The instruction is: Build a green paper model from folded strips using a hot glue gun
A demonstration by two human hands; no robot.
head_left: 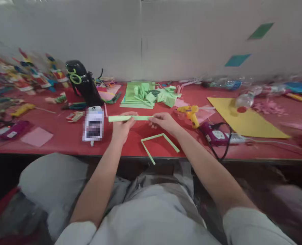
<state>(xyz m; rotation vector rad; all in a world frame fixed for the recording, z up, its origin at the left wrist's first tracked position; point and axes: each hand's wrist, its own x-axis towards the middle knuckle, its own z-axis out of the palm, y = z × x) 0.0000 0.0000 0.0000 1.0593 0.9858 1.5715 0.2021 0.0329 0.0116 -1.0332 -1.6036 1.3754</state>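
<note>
My left hand (pixel 122 126) and my right hand (pixel 164 121) both pinch a long folded strip of light green paper (pixel 142 118) and hold it level just above the red table (pixel 64 137). The left hand grips it near the middle, the right hand at its right end. Below the hands a green strip bent into an open three-sided frame (pixel 158 143) lies near the table's front edge. Further back is a pile of green paper sheets and folded green pieces (pixel 148 93).
A yellow glue gun (pixel 190 112) lies right of my hands, beside a purple device with a black cable (pixel 214 134). A yellow sheet (pixel 245 119) with a clear bottle (pixel 244 100) is at the right. A black bottle (pixel 83 81) and a blurred card (pixel 93 124) stand left.
</note>
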